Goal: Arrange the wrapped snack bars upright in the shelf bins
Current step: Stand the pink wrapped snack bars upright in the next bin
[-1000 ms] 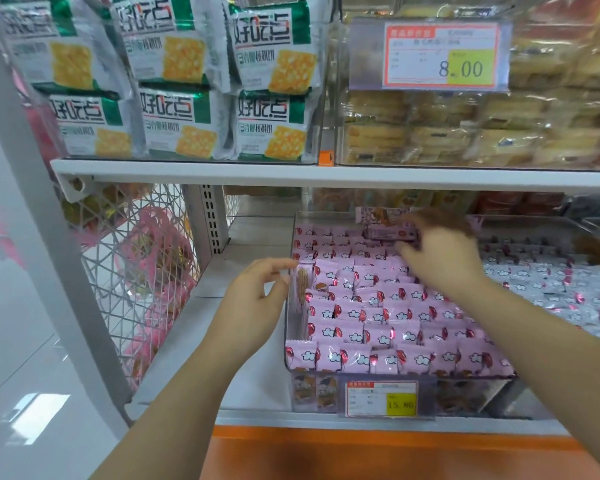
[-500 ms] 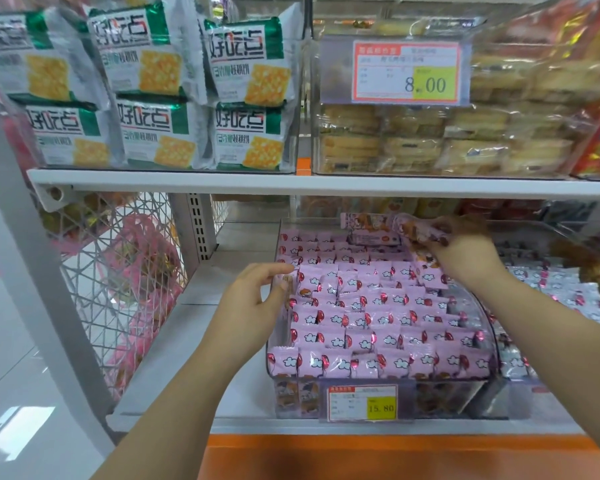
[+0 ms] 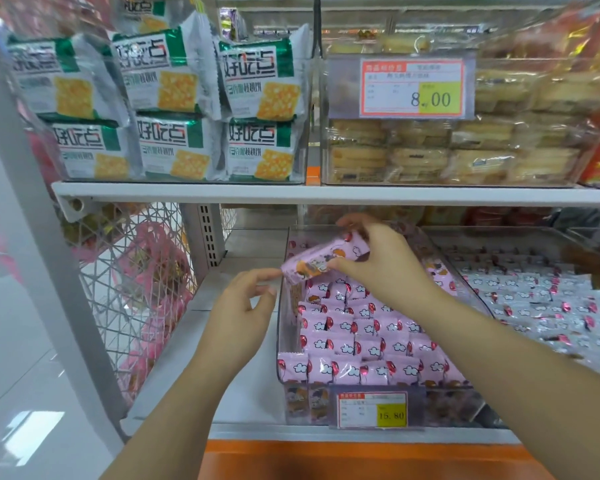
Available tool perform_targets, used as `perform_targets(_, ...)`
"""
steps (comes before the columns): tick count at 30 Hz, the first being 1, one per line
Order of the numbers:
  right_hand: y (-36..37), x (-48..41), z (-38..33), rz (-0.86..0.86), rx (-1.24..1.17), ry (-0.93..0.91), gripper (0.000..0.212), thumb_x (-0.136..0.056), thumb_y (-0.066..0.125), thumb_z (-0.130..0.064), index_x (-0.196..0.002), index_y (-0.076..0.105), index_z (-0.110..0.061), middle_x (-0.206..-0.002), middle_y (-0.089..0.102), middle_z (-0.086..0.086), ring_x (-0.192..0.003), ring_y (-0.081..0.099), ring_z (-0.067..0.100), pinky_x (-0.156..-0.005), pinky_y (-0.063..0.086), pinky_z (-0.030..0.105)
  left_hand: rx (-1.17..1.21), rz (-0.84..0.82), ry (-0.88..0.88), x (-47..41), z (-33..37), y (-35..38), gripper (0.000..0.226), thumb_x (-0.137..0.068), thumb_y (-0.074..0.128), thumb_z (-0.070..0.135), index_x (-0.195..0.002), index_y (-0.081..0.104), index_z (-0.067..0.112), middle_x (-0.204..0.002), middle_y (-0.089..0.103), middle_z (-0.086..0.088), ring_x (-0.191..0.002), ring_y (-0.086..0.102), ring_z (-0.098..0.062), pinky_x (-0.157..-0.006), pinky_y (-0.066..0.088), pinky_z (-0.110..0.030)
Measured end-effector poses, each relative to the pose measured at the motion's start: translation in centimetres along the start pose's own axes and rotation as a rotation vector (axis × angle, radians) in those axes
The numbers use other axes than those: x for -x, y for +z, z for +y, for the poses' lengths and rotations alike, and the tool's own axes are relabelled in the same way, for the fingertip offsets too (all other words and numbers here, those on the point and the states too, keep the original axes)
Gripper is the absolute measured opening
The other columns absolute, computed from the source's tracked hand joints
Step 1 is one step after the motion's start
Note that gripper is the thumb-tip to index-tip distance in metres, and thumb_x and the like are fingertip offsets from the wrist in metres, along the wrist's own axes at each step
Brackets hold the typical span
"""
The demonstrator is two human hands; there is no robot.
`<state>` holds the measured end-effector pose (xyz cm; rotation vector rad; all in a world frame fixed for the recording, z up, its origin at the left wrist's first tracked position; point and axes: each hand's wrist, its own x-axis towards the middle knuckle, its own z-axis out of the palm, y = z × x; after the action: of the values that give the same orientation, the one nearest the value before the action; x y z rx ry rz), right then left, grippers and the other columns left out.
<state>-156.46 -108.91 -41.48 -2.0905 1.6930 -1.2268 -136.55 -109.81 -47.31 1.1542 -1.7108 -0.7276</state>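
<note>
Now | right hand pinches pink bar over back-left corner of bin | left hand loose, empty, beside bar's end | judged light, crushable, slick film: hold mid-body, not crimped ends.

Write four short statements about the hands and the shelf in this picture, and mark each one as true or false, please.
1. The right hand holds a pink snack bar above the bin. True.
2. The left hand grips a second bar. False: it holds nothing, and its fingers are relaxed near the bin's left wall.
3. The price tag on the front of this bin reads 8.00. False: it reads 15.80; the 8.00 tag hangs on a box higher up.
4. Green-and-white cracker packs stand on the upper shelf. True.
</note>
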Motion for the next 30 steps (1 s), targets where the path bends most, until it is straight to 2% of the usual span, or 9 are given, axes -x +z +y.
perform_targets(6, 0.7, -1.4, -0.2, 0.033, 0.032, -0.033, 0.037, -0.077, 0.076, -0.019, -0.105, 0.052, -0.019, -0.092, 0.058, -0.004, -0.060, 0.050, -0.002, -0.055, 0.034, 0.016, -0.008, 0.010, -0.013, 0.0, -0.1, -0.5, 0.026, -0.094, 0.051, 0.012, -0.104, 0.058, 0.035, -0.111, 0.060, 0.011, -0.095, 0.052, 0.011, -0.074, 0.036, -0.004)
perform_targets(9, 0.8, -1.7, -0.2, -0.041, 0.078, -0.055, 0.037, -0.078, 0.075, -0.020, -0.109, 0.055, -0.017, -0.091, 0.062, 0.001, -0.067, 0.053, 0.004, -0.057, 0.037, 0.008, -0.014, -0.001, -0.011, 0.1, 0.0, -0.5, 0.025, -0.094, 0.051, 0.012, -0.107, 0.059, 0.032, -0.109, 0.060, 0.012, -0.094, 0.052, 0.012, -0.072, 0.036, -0.002)
perform_targets(13, 2.4, -2.1, 0.0, -0.139, 0.163, -0.090, 0.042, -0.078, 0.074, -0.020, -0.117, 0.058, -0.015, -0.104, 0.065, 0.005, -0.078, 0.055, 0.012, -0.059, 0.036, 0.016, 0.016, -0.039, -0.019, 0.2, 0.1, -0.2, 0.030, -0.095, 0.050, 0.011, -0.097, 0.057, 0.039, -0.101, 0.061, 0.018, -0.091, 0.055, 0.008, -0.071, 0.038, 0.000)
perform_targets(15, 3.8, -2.2, 0.2, -0.195, 0.184, -0.104, 0.043, -0.079, 0.074, -0.021, -0.120, 0.059, -0.015, -0.104, 0.066, 0.005, -0.074, 0.053, 0.007, -0.058, 0.036, 0.012, 0.025, -0.053, -0.015, 0.2, 0.0, 0.0, 0.033, -0.094, 0.050, 0.010, -0.096, 0.056, 0.043, -0.106, 0.063, 0.014, -0.096, 0.058, 0.002, -0.083, 0.043, -0.011)
perform_targets(18, 4.6, -2.1, 0.3, -0.220, 0.126, -0.082, 0.044, -0.078, 0.075, -0.023, -0.119, 0.059, -0.020, -0.105, 0.065, -0.001, -0.086, 0.059, 0.013, -0.077, 0.046, 0.023, 0.035, -0.065, -0.018, 0.3, -0.2, 0.0, 0.033, -0.095, 0.050, 0.011, -0.096, 0.057, 0.044, -0.108, 0.064, 0.014, -0.097, 0.060, -0.001, -0.084, 0.045, -0.019)
perform_targets(23, 4.3, -2.0, 1.3, -0.181, 0.206, -0.174, 0.011, -0.086, 0.066, -0.021, -0.095, 0.072, -0.023, -0.090, 0.066, -0.013, -0.083, 0.061, 0.008, -0.080, 0.051, 0.031, 0.053, -0.070, -0.030, 0.3, -0.1, 0.0, 0.031, -0.095, 0.050, 0.015, -0.094, 0.057, 0.045, -0.103, 0.064, 0.020, -0.094, 0.060, 0.003, -0.075, 0.043, -0.014)
perform_targets(26, 4.7, -2.1, 1.7, -0.370, 0.374, -0.160, 0.027, -0.094, 0.052, -0.033, -0.074, 0.069, -0.031, -0.077, 0.068, -0.012, -0.073, 0.060, 0.011, -0.074, 0.051, 0.035, 0.044, -0.072, -0.031, 0.3, 0.1, 0.0, 0.033, -0.095, 0.050, 0.015, -0.092, 0.055, 0.047, -0.101, 0.062, 0.025, -0.093, 0.059, 0.006, -0.073, 0.041, -0.007)
perform_targets(28, 4.8, -2.3, 1.6, -0.468, 0.419, -0.108, 0.045, -0.099, 0.041, -0.038, -0.059, 0.055, -0.022, -0.060, 0.051, -0.004, -0.060, 0.048, 0.016, -0.071, 0.045, 0.035, 0.043, -0.065, -0.038, 0.3, 0.1, 0.0, 0.033, -0.095, 0.050, 0.015, -0.090, 0.056, 0.047, -0.101, 0.063, 0.023, -0.093, 0.059, 0.005, -0.073, 0.040, -0.009)
perform_targets(30, 5.1, -2.3, 1.7, -0.542, 0.487, -0.061, 0.052, -0.101, 0.029, -0.043, -0.078, 0.064, -0.011, -0.067, 0.051, 0.005, -0.074, 0.050, 0.020, -0.085, 0.041, 0.037, 0.031, -0.065, -0.049, 0.4, 0.1, 0.0, 0.032, -0.096, 0.050, 0.015, -0.091, 0.056, 0.047, -0.101, 0.064, 0.019, -0.091, 0.059, 0.004, -0.069, 0.040, -0.006)
